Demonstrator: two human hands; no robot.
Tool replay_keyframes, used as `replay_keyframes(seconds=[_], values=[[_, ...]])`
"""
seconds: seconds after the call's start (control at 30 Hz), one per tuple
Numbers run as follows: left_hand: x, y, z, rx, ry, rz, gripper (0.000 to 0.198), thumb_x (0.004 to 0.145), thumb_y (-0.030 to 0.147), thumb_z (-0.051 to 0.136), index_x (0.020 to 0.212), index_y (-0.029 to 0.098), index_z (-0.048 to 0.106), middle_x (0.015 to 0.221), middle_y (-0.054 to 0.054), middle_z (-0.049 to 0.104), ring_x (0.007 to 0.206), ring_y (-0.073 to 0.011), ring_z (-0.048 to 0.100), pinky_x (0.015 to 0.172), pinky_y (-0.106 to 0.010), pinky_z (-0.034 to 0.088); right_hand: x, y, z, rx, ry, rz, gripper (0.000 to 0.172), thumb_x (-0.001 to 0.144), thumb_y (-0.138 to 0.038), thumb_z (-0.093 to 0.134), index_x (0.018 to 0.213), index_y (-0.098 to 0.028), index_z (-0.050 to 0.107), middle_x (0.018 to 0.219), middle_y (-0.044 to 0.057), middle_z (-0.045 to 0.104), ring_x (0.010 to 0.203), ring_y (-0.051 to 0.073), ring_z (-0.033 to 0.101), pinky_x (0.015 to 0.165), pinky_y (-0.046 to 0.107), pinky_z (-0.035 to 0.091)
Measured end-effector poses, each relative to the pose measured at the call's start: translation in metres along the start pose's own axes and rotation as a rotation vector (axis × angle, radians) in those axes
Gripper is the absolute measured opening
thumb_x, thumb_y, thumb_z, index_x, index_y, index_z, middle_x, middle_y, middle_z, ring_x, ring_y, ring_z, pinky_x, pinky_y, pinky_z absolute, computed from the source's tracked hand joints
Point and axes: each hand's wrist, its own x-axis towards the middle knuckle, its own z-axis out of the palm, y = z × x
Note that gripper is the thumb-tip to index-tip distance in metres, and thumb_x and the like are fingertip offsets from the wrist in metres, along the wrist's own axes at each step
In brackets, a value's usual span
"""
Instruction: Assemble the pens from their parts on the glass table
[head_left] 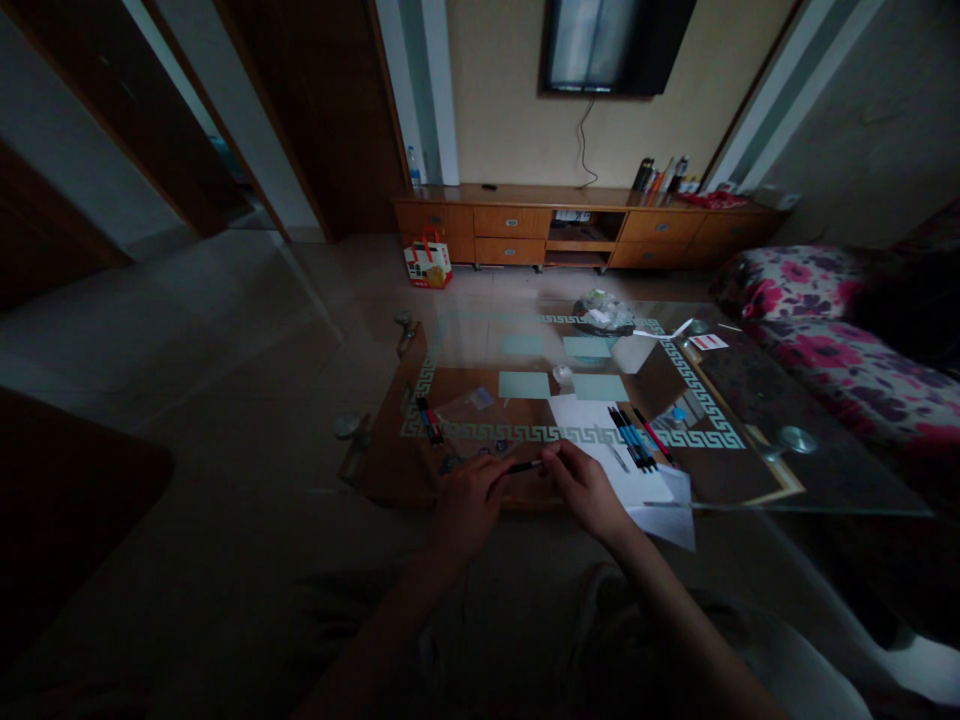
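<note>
Holds one thin dark pen in the air, just above the near edge of the glass desk. Has it lying nearly flat, side to side, between two hands. With the left hand, grips one end, fingers curled. With the right hand, pinches the other end with thumb and fingertips. Reaches in from the bottom with both arms, wrists apart, fingertips near each other.

Past the right hand, on the desk, white paper. On it, a row of blue and black pens, about four, too dark to count for sure. Beside the row, one red pen and one thin silvery stick. Past the left hand, a few red and black pens, too close together to count. Farther back on the desk, four pale rectangles, one little white lump and one plastic bag. On the floor beyond, one red and white carry bag. By the far wall, one long wooden cabinet, below one TV.
</note>
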Motion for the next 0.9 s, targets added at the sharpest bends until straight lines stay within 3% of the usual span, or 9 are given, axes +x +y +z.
replay_keyframes(seconds=[0.13,0.47,0.9], values=[[-0.0011,-0.0008,0.0006,0.008,-0.013,-0.005,0.031,0.093,0.018,0.054,0.120,0.026,0.067,0.107,-0.006,0.068,0.096,-0.0199,0.064,0.087,-0.034,0.051,-0.0002,-0.0029,0.0005,-0.014,-0.046,-0.056,0.023,0.096,-0.042,0.049,0.088,-0.022,0.059,0.077,0.000,0.062,0.069,0.016,0.056,0.063,0.025,0.041],[-0.0011,0.0015,-0.0009,0.024,-0.040,0.042,0.029,0.092,0.016,0.056,0.117,0.026,0.069,0.103,-0.004,0.070,0.091,-0.0193,0.064,0.081,-0.032,0.050,-0.0022,-0.0084,0.0003,-0.134,-0.075,-0.121,0.029,0.100,-0.033,0.040,0.079,-0.022,0.055,0.078,0.001,0.061,0.072,0.016,0.055,0.068,0.026,0.039],[-0.0033,-0.0012,0.0006,0.037,0.027,0.112,0.027,0.090,0.017,0.060,0.114,0.026,0.070,0.097,-0.004,0.070,0.089,-0.0186,0.063,0.082,-0.032,0.050,-0.0022,-0.0031,0.0020,-0.113,-0.105,-0.053,0.041,0.100,-0.039,0.039,0.073,-0.018,0.063,0.069,0.000,0.062,0.066,0.015,0.056,0.063,0.025,0.038]])
